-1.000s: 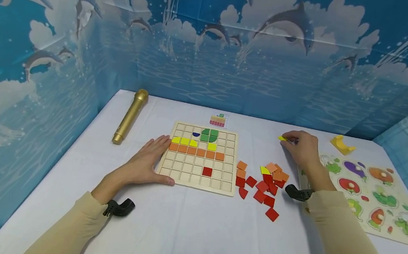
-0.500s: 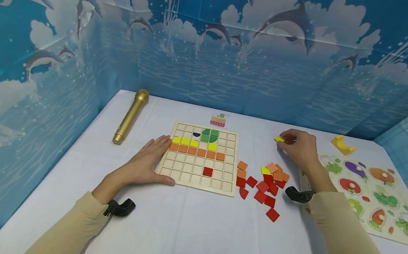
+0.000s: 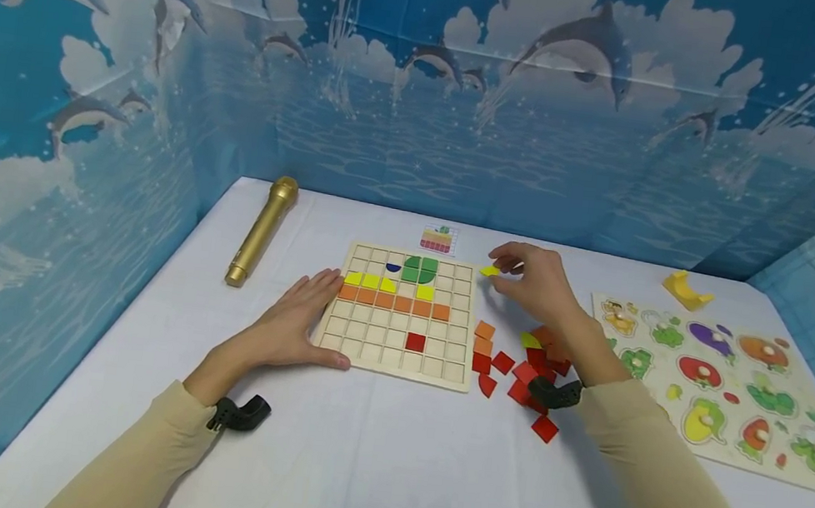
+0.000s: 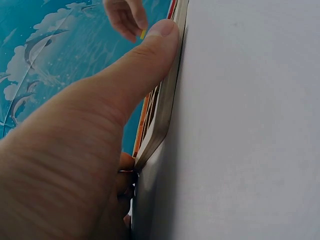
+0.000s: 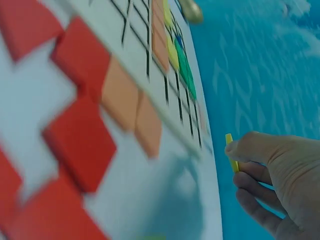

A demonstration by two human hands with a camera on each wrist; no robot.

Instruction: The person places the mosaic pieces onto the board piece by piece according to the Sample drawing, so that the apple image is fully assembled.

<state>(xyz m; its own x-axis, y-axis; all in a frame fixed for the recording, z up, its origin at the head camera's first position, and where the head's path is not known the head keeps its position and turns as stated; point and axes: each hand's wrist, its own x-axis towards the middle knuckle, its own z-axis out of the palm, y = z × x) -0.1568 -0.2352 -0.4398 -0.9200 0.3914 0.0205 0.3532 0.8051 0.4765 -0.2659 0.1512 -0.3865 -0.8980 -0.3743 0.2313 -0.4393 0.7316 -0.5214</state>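
Observation:
My right hand (image 3: 536, 284) pinches a small yellow tile (image 3: 489, 272) between thumb and fingertips, just off the upper right corner of a wooden grid board (image 3: 373, 355). In the right wrist view the yellow tile (image 5: 231, 152) is seen edge-on, above the table. Along the board's left side lies my left hand (image 3: 286, 328), fingers extended, the thumb against the front edge. The board bears green curved tiles (image 3: 419, 270), a dark blue half-round piece (image 3: 394, 268), several yellow tiles, a row of orange tiles (image 3: 393, 303) and one red tile (image 3: 415, 342).
Loose red tiles (image 3: 545, 428) and orange tiles (image 3: 485, 330) lie right of the board, partly under my right wrist. A picture card (image 3: 438, 239) sits behind it. A gold microphone (image 3: 263, 229) lies left; a vegetable puzzle board (image 3: 724, 391) and yellow stand (image 3: 688, 290) are right.
My right hand has moved left with the yellow tile, from beyond the loose tiles to the board's upper right corner. The left hand has stayed in place.

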